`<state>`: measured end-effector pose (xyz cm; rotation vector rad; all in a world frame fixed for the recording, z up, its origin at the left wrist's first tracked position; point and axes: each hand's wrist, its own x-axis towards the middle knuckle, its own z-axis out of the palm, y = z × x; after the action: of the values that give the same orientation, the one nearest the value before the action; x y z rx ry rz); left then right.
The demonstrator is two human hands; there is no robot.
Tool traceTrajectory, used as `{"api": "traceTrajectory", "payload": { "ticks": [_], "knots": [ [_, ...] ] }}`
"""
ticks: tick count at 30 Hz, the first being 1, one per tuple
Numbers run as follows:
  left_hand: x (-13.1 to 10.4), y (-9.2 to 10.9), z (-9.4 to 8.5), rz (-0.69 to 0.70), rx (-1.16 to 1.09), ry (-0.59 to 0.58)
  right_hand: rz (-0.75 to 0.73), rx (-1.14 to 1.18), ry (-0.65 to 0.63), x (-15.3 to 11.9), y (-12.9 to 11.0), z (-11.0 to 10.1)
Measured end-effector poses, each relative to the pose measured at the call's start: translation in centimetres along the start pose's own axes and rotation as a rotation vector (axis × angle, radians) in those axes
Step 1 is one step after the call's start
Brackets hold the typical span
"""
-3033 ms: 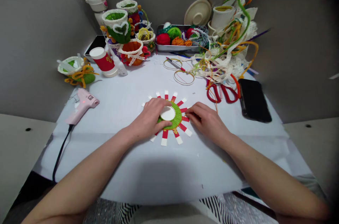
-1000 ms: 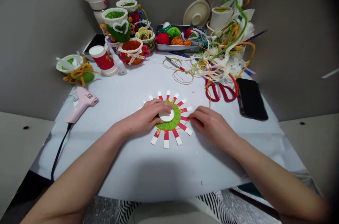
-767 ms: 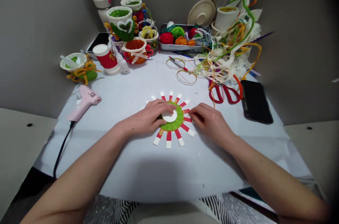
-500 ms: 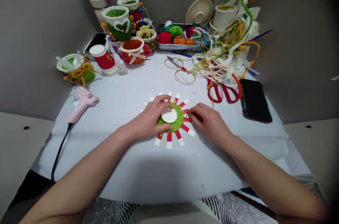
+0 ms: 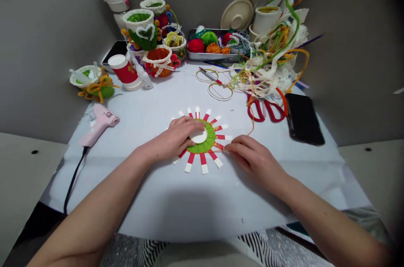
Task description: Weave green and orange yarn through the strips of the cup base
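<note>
A paper cup cut into splayed red-and-white strips (image 5: 205, 162) lies flat on the table, its white base (image 5: 199, 136) in the middle. Green yarn (image 5: 206, 146) is wound in a broad ring around that base. My left hand (image 5: 178, 136) grips the cup from the left, fingers over the far side and thumb at the near side. At the right, my right hand (image 5: 257, 159) pinches a thin orange yarn (image 5: 251, 129). A short stretch of this yarn crosses the strips to the ring's lower edge; the other end trails back toward the scissors.
A pink glue gun (image 5: 100, 122) with a black cord lies left. Red-handled scissors (image 5: 274, 111) and a black phone (image 5: 304, 119) lie right. Behind are decorated yarn cups (image 5: 158, 59), a red-and-white paper cup (image 5: 124, 72), a metal tray (image 5: 208, 56) of yarn balls, and tangled trimmings (image 5: 277, 65).
My right hand has moved toward me and slightly right, drawing the orange yarn along the strips. The cut cup has shifted a little left and turned, and my left hand has shifted left with it.
</note>
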<state>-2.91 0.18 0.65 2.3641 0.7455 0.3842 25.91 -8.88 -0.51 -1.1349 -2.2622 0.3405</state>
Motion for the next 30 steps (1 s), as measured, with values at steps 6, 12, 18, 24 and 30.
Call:
{"api": "traceTrajectory", "payload": {
  "ticks": [6, 12, 18, 24, 30],
  "knots": [
    [0.0, -1.0, 0.4, 0.027, -0.037, 0.005, -0.063, -0.073, -0.023, -2.6, -0.6, 0.2],
    [-0.1, -1.2, 0.4, 0.067, -0.078, -0.007, -0.062, -0.108, 0.017, -4.1, -1.1, 0.7],
    [0.0, -1.3, 0.3, 0.075, -0.077, -0.013, 0.086, -0.190, 0.037, -3.5, -1.8, 0.4],
    [0.0, -1.2, 0.4, 0.069, -0.089, -0.008, 0.188, -0.184, -0.060, -1.8, -1.3, -0.4],
    [0.1, -1.0, 0.4, 0.101, -0.116, -0.018, 0.010, -0.101, -0.034, -1.6, -1.1, -1.2]
  ]
}}
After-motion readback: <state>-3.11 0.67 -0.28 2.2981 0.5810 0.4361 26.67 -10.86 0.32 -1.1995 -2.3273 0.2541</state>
